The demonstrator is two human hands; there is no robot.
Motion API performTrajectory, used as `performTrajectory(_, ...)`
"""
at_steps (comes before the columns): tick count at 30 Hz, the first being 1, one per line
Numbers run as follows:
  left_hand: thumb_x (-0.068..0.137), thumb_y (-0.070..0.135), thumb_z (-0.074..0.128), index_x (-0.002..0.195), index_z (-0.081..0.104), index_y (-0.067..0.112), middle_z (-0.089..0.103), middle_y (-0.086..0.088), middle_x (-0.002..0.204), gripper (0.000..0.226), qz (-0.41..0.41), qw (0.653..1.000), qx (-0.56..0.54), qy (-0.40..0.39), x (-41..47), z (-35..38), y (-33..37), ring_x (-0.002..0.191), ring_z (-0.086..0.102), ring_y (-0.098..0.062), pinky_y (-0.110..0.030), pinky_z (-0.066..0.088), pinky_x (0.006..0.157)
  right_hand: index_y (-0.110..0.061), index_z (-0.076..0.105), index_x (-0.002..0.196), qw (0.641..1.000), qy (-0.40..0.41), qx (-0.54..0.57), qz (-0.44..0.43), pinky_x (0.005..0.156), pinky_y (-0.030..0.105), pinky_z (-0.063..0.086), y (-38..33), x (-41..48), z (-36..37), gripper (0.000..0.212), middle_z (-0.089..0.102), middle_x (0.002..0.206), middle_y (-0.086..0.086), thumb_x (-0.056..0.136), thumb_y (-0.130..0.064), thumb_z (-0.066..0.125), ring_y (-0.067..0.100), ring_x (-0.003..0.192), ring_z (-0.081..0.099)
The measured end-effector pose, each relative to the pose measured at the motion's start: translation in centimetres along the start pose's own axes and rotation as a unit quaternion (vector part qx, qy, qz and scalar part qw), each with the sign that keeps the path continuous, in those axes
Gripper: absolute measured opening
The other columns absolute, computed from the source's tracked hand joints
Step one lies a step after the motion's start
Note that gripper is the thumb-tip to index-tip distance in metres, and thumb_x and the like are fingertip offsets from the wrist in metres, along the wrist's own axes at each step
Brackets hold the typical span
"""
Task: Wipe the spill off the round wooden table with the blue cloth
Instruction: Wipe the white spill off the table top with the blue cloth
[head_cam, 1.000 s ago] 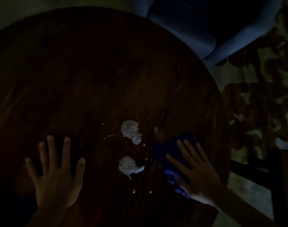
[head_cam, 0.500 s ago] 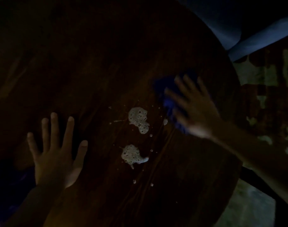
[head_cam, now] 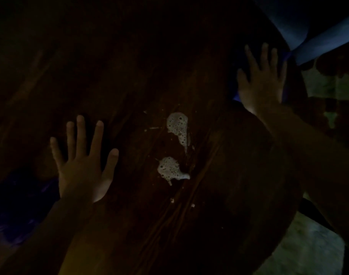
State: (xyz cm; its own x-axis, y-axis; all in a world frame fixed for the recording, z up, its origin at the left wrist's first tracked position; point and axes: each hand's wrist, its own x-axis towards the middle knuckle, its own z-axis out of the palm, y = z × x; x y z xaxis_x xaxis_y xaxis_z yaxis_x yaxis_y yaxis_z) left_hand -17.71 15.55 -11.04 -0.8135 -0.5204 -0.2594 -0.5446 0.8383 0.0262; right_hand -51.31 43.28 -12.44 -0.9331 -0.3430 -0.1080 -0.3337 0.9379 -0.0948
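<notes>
The scene is very dark. Two white foamy patches of spill lie mid-table, the upper patch (head_cam: 177, 126) and the lower patch (head_cam: 169, 170), with small drops around them. My left hand (head_cam: 82, 161) rests flat on the round wooden table (head_cam: 130, 76), left of the spill, fingers spread and holding nothing. My right hand (head_cam: 262, 82) presses flat on the blue cloth (head_cam: 234, 95) near the table's far right edge, up and right of the spill. The hand covers most of the cloth, so only dim blue edges show.
A blue upholstered seat (head_cam: 318, 42) stands beyond the table at the top right. A patterned rug (head_cam: 328, 88) lies right of the table, and pale floor (head_cam: 308, 245) shows at the bottom right. Something dark blue (head_cam: 21, 205) sits at the lower left.
My right hand has slid the cloth from the near right of the spill away toward the table's far right edge. The two foam patches remain. My left hand stays flat.
</notes>
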Motion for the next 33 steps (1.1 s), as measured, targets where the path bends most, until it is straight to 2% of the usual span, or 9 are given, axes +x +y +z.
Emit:
performTrajectory(3,0.101,0.071,0.008,0.169,0.000,0.033,-0.016,-0.003,0.178,0.078,0.008,1.000,-0.029,-0.005,-0.7,0.5,0.7,0.164,-0.018,-0.023,-0.056,-0.015,0.129,-0.038,0.011,0.161,0.979,-0.015,-0.020,-0.200,0.126,0.058,0.004,-5.0,-1.9,-0.4,0.061,0.008,0.171,0.008,0.102,-0.053,0.021,0.033,0.158,0.007)
performTrajectory(7,0.106,0.058,0.012,0.170,0.011,0.027,-0.004,-0.004,0.179,0.071,0.008,0.997,-0.072,0.019,-0.9,0.6,1.6,0.165,-0.010,-0.022,-0.056,-0.010,0.131,-0.039,0.016,0.160,0.819,-0.089,-0.079,-0.562,0.126,0.059,0.005,-5.7,-10.4,0.1,0.062,0.007,0.171,0.005,0.102,-0.055,0.030,0.032,0.158,0.003)
performTrajectory(10,0.108,0.052,0.016,0.169,0.017,0.023,0.001,-0.006,0.178,0.068,0.013,0.997,-0.074,0.035,-0.8,1.0,2.0,0.165,-0.006,-0.024,-0.058,-0.007,0.131,-0.040,0.017,0.160,0.746,-0.133,-0.096,-0.646,0.126,0.057,0.001,-2.2,-13.3,0.2,0.065,0.003,0.172,0.003,0.100,-0.055,0.038,0.028,0.159,-0.001)
performTrajectory(15,0.109,0.049,0.019,0.168,0.020,0.021,0.008,-0.009,0.178,0.065,0.024,0.995,-0.080,0.054,-0.7,1.1,1.4,0.166,0.001,-0.027,-0.062,-0.003,0.130,-0.043,0.004,0.158,0.946,-0.050,-0.070,-0.312,0.128,0.054,0.002,-2.3,-2.4,-0.8,0.061,0.004,0.172,0.005,0.101,-0.052,0.020,0.030,0.159,0.006)
performTrajectory(19,0.110,0.045,0.021,0.169,0.017,0.019,0.006,-0.007,0.178,0.064,0.025,0.993,-0.094,0.061,-0.6,1.3,1.0,0.165,0.000,-0.025,-0.060,-0.004,0.131,-0.037,0.014,0.161,0.977,-0.010,-0.036,-0.212,0.126,0.061,0.010,-9.1,-0.1,-0.3,0.062,0.010,0.171,0.009,0.101,-0.052,0.022,0.033,0.158,0.008)
performTrajectory(26,0.109,0.041,0.025,0.167,0.021,0.015,0.015,-0.012,0.177,0.063,0.024,0.989,-0.115,0.089,-0.8,1.5,1.3,0.164,0.006,-0.025,-0.057,-0.005,0.132,-0.040,0.015,0.160,0.678,-0.128,-0.106,-0.716,0.126,0.058,0.005,-4.3,-10.4,0.0,0.070,0.004,0.171,0.004,0.098,-0.053,0.046,0.029,0.159,0.002)
performTrajectory(28,0.110,0.042,0.025,0.168,0.021,0.016,0.013,-0.011,0.177,0.064,0.022,0.991,-0.106,0.080,-0.6,1.5,1.3,0.164,0.004,-0.024,-0.061,-0.002,0.131,-0.042,0.011,0.159,0.744,-0.094,-0.119,-0.651,0.125,0.060,0.009,-0.6,-5.4,-0.2,0.071,0.009,0.170,0.006,0.096,-0.049,0.044,0.033,0.158,0.010)
performTrajectory(31,0.110,0.043,0.024,0.168,0.022,0.017,0.012,-0.010,0.177,0.064,0.020,0.992,-0.100,0.074,-0.6,1.6,1.3,0.164,0.001,-0.022,-0.062,-0.002,0.130,-0.049,0.002,0.156,0.940,-0.036,-0.061,-0.333,0.125,0.061,0.012,0.6,1.3,-1.2,0.061,0.009,0.171,0.009,0.101,-0.045,0.029,0.033,0.157,0.011)
performTrajectory(33,0.110,0.042,0.025,0.167,0.025,0.016,0.013,-0.012,0.177,0.063,0.020,0.992,-0.102,0.075,-0.6,1.4,1.3,0.165,0.002,-0.024,-0.062,-0.002,0.131,-0.043,0.006,0.159,0.984,-0.008,-0.036,-0.176,0.127,0.058,0.009,-2.6,2.7,-1.0,0.058,0.008,0.171,0.007,0.103,-0.048,0.023,0.030,0.158,0.007)
